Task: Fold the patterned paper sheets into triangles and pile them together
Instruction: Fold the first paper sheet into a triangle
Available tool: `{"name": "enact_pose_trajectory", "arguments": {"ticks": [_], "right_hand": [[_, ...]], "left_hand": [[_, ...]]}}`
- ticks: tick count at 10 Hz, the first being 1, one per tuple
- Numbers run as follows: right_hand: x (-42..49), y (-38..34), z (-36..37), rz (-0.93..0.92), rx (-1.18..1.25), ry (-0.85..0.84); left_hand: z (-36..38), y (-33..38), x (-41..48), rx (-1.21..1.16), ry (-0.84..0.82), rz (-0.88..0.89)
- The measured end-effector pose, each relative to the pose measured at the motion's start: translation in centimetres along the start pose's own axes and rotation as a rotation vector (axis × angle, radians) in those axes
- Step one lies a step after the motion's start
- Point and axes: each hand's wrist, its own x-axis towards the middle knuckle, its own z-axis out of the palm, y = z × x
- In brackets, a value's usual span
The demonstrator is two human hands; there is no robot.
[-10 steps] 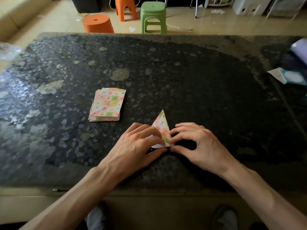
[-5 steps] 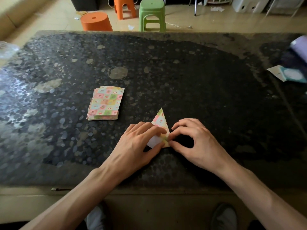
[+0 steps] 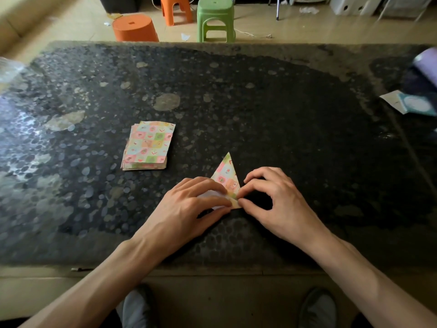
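**Pinching a triangle flat**

Near the table's (image 3: 260, 110) front edge, gripping the patterned sheet (image 3: 226, 175) over its white flap with the left hand (image 3: 186, 205), pinching its lower corner with the right hand (image 3: 277, 202), probably to keep the crease sharp. Farther, leftward: the unfolded stack (image 3: 149, 145), lying within reach.

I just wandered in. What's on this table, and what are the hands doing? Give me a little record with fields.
Being folded: paper triangle, patterned, tip pointing away, white underside showing
Left hand: fingers and thumb hold its lower left part
Right hand: thumb and forefinger pinch its lower right corner
Waiting: stack of patterned sheets, left of the triangle, untouched
Surface: dark speckled table
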Motion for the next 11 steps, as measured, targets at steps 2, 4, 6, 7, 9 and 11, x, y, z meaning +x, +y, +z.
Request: {"name": "enact_pose_trajectory", "arguments": {"ticks": [2, 4, 6, 7, 9, 11], "right_hand": [[-0.05, -0.04, -0.25, -0.01, 0.016, -0.026], [0.06, 0.19, -0.07, -0.011, 0.028, -0.017], [0.09, 0.31, -0.06, -0.005, 0.026, -0.019], [0.14, 0.29, -0.01, -0.003, 0.022, -0.021], [0.21, 0.13, -0.01, 0.004, 0.014, -0.021], [0.21, 0.01, -0.08, 0.011, 0.007, -0.03]], "left_hand": [[0.3, -0.25, -0.59, 0.057, 0.021, 0.063], [0.25, -0.18, -0.62, 0.054, 0.03, 0.061], [0.22, -0.16, -0.48, 0.061, 0.035, 0.063], [0.16, -0.08, -0.52, 0.067, 0.028, 0.067], [0.08, 0.0, -0.45, 0.069, 0.029, 0.063], [0.07, 0.01, -0.4, 0.064, 0.03, 0.062]]}}
